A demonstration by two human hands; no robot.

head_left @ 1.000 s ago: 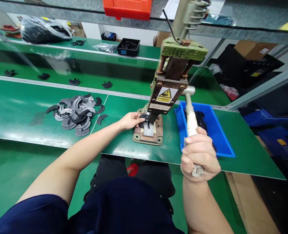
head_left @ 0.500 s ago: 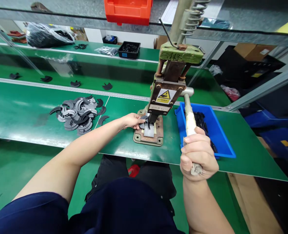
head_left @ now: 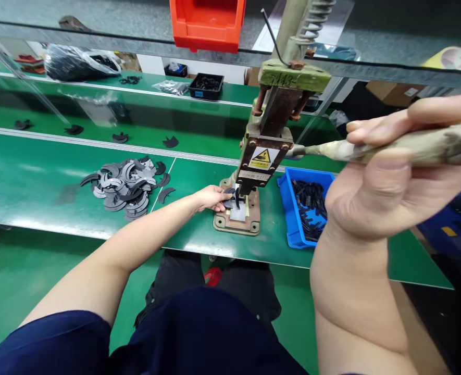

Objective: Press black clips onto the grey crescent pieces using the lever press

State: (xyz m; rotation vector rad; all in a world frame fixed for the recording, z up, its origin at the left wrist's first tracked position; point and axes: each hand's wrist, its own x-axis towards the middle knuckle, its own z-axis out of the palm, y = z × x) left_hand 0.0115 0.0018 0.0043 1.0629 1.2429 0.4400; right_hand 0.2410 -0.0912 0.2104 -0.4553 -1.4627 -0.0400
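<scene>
While the left hand (head_left: pixel 211 198) pinches a curved part (head_left: pixel 228 201), the right hand (head_left: pixel 394 182) grips the lever (head_left: pixel 337 150)

Although the left hand partly covers it, the part shows as a small, thin, dark grey crescent, its finer detail too small to tell. It is held over the left side of a pale metal plate (head_left: pixel 237 214) on the base (head_left: pixel 234 225) of the press (head_left: pixel 267 153), just beside the ram (head_left: pixel 249 186). The left fingers (head_left: pixel 222 197) are narrowed on it; the right ones wrap the lever, which runs nearly level. Similar grey and black crescents (head_left: pixel 124 185) lie heaped on the green bench (head_left: pixel 193 234).
</scene>
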